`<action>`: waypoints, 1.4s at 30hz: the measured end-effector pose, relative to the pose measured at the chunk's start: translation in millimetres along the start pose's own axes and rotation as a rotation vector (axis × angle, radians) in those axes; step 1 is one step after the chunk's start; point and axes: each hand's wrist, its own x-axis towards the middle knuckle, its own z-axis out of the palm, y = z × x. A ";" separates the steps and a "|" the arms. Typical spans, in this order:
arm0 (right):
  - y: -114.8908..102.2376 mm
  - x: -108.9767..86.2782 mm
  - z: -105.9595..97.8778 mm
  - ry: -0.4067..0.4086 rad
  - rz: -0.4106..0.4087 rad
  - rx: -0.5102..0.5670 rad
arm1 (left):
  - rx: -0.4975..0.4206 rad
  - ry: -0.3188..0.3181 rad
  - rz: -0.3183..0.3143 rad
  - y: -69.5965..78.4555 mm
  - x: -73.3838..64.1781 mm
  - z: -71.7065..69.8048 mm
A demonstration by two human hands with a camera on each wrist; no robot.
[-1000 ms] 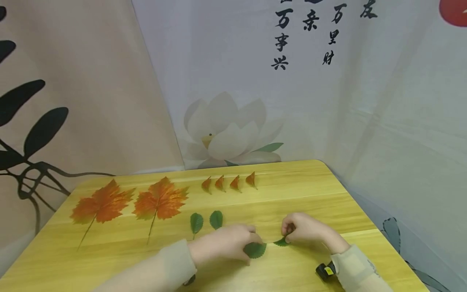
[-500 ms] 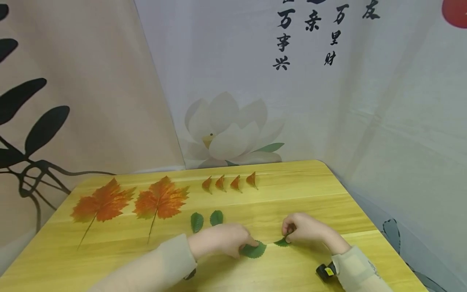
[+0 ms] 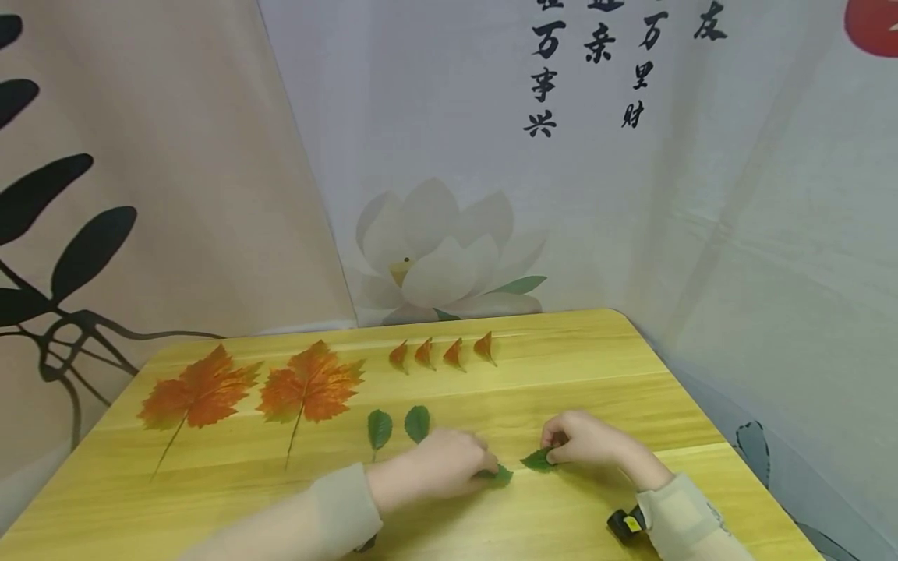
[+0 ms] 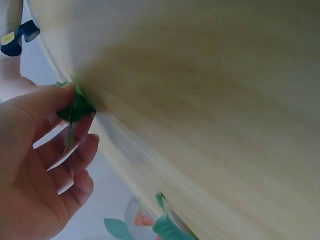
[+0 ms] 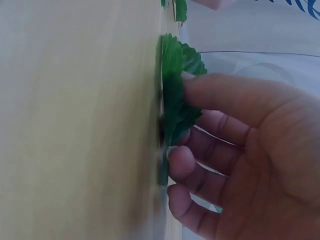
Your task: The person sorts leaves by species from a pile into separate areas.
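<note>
My left hand (image 3: 449, 461) pinches a green leaf (image 3: 502, 474) with a toothed edge, low over the table; the fingers cover much of it in the head view. In the left wrist view this leaf (image 4: 77, 107) sits between thumb and fingertips, its stem hanging down. To the right, my right hand (image 3: 589, 442) holds a second green leaf (image 3: 537, 460) by thumb and fingers. The right wrist view has that leaf (image 5: 173, 75) folded along its middle, close to the table surface. A small gap separates the two held leaves.
Two more green leaves, one (image 3: 380, 428) left of the other (image 3: 417, 421), lie beyond my left hand. Two orange maple leaves (image 3: 203, 389) are at the left of the wooden table (image 3: 596, 351). Several small folded orange leaves (image 3: 452, 354) line the back. A printed curtain (image 3: 449, 156) hangs behind.
My left hand shifted its grip on its leaf, fingers moving forward and covering more of it. The right hand's leaf shows a little more to the left; that hand barely moved.
</note>
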 end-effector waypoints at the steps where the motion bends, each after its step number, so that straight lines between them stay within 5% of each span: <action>1: -0.5 0.0 0.2 0.000 0.002 0.001 | 0.004 0.012 -0.006 0.6 0.7 1.0; 5: -1.9 0.0 0.5 0.002 0.005 -0.013 | -0.034 0.022 -0.032 2.6 3.1 1.5; 14: -1.3 0.6 -0.2 0.010 0.023 0.012 | -0.278 -0.041 -0.087 -0.2 2.8 -6.2; 24: 3.9 4.1 -0.4 0.036 -0.006 0.047 | -0.525 -0.024 -0.179 -17.4 -1.5 -24.2; 34: 4.5 4.9 0.6 0.039 -0.023 0.035 | -0.649 0.087 -0.261 -41.6 -7.7 -36.8; 38: 5.1 4.7 1.0 0.038 -0.024 0.030 | -0.627 0.145 -0.262 -49.5 -10.0 -35.8; 42: 4.5 5.2 1.9 0.044 -0.028 0.029 | -0.621 0.122 -0.273 -54.7 -12.8 -27.2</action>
